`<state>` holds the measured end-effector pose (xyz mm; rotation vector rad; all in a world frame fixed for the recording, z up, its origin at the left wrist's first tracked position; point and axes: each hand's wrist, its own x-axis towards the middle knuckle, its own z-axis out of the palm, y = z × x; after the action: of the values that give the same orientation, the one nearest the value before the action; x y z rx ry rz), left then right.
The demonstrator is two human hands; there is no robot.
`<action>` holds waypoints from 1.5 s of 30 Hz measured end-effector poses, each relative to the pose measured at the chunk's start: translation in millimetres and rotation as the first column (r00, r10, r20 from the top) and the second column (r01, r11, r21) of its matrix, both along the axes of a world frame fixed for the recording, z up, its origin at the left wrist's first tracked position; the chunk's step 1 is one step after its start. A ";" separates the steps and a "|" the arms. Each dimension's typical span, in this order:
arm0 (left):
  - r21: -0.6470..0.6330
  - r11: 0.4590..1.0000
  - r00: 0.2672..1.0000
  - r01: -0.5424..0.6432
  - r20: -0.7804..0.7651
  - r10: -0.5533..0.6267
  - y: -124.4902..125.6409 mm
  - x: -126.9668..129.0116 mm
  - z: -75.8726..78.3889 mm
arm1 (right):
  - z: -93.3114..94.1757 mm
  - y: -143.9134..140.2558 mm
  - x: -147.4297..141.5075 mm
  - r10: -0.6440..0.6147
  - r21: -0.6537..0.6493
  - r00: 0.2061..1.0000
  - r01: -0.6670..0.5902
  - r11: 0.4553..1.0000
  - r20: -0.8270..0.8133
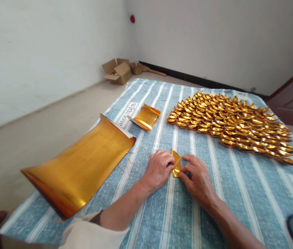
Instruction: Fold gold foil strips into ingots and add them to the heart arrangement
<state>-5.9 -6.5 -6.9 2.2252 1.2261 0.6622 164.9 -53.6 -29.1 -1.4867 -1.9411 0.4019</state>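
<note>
White walls and a bare floor frame the striped blue cloth (pixel 239 186). At left lies a curled stack of gold foil sheets (pixel 81 166), then a smaller foil stack (pixel 146 117). Center, the left hand (pixel 159 169) and right hand (pixel 198 180) pinch 1 small folded gold paper (pixel 176 162) between closed fingertips. It looks light, thin, slick and easily creased, so hold it at the folded edges. Right, folded gold ingots (pixel 234 121) lie in rows.
</note>
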 end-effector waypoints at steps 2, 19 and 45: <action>0.001 1.000 1.000 0.000 0.002 0.000 0.3 -0.2 -0.9 | -1.4 0.7 0.8 0.009 -0.002 1.000 -0.009 1.000 0.026; 0.047 0.998 0.992 -0.029 0.124 0.022 0.8 -1.2 -7.3 | -7.4 1.1 -10.3 -0.079 0.058 0.997 0.079 0.995 0.013; -0.817 0.569 0.876 -0.087 0.210 0.434 -5.5 -7.7 33.2 | 17.7 -4.3 -18.3 0.339 0.429 0.940 -0.294 0.854 -0.031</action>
<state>-13.6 -11.9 26.4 1.0963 1.3038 0.4877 146.6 -57.9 -11.5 -0.8548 -2.0312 0.1794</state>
